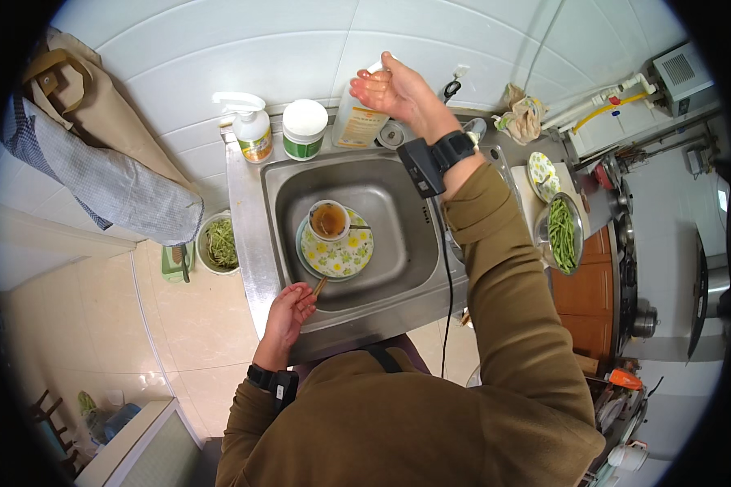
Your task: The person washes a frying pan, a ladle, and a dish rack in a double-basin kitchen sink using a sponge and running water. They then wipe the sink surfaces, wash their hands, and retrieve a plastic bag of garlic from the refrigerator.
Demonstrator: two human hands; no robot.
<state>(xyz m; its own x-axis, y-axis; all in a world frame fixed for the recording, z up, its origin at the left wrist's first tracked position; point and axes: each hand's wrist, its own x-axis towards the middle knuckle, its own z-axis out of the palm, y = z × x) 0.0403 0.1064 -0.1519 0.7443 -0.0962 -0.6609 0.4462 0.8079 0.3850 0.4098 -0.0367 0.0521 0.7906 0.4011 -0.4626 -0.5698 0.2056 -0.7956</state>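
My right hand point(392, 91) is raised at the back of the sink. Its fingers curl round the top of a white bottle point(361, 123) with a yellow-orange label; they hide part of the cap. At the sink's front left edge, my left hand point(290, 315) is closed on the ends of wooden chopsticks point(321, 286). In the steel sink point(406, 264) lies a plate with yellow flowers and green leaves point(345, 258), with more dishware showing beneath its rim. A white bowl point(330, 221) of brownish liquid rests on it, and a thin dark handle lies beside the bowl.
A pump bottle point(253, 134) and a white tub with a green label point(304, 130) stand behind the sink. To the right are a bowl of green beans point(560, 235) and a flowered plate point(543, 175). A pail of vegetable scraps point(218, 243) sits left; a dark cable point(450, 300) hangs from my right wrist.
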